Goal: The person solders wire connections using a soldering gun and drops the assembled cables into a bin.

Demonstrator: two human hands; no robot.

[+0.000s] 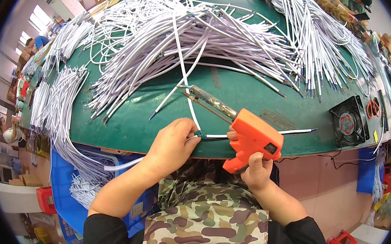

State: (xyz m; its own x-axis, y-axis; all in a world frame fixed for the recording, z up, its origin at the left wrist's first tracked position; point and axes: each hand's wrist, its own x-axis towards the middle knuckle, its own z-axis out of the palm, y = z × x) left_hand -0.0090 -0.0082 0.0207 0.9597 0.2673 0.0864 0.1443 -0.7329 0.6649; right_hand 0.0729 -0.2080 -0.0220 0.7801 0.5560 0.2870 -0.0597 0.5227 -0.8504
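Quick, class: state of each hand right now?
Left hand: closed, pinching a small green part where white cables meet.
Right hand: closed around an orange soldering gun.

The soldering gun (257, 139) is orange, the cables (203, 34) white, the tabletop (307, 118) green, the apron (209, 230) camouflage in tan, olive and brown, the sleeves (106, 235) and fan (356, 113) black, the crate (61, 180) blue.

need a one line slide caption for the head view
Left hand holds a small green part with white cables; right hand grips an orange soldering gun.
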